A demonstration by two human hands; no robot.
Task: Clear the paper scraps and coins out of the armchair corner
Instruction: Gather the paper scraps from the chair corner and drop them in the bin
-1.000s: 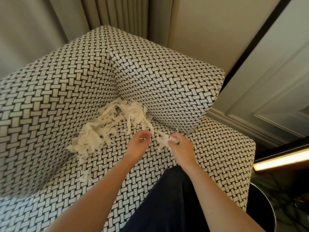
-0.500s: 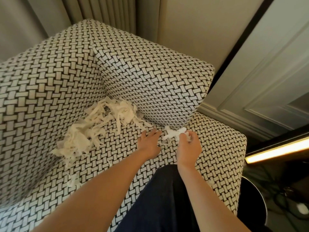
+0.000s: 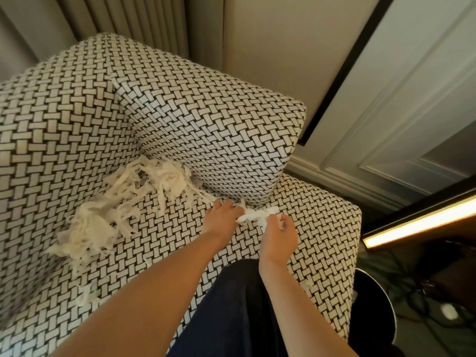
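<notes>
- The paper scraps (image 3: 123, 202) lie heaped in the corner of the armchair (image 3: 77, 112). The heap's long axis runs along the foot of the backrest, from the back corner out to the left.
- They are thin, white, torn strips, limp and tangled.
- The right hand (image 3: 278, 235) has its grip clamped on a small wad (image 3: 257, 215), which lies crosswise below the armrest (image 3: 219, 137).
- The left hand (image 3: 220, 220) reaches the wad's left end; whether its grip is together or apart I cannot tell.

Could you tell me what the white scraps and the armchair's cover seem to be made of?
The scraps look like thin, matte, off-white tissue paper: ragged torn strips, softly crumpled. The armchair cover looks like matte upholstery fabric with a black-and-white basketweave pattern; whether woven in or printed, I cannot tell.
</notes>
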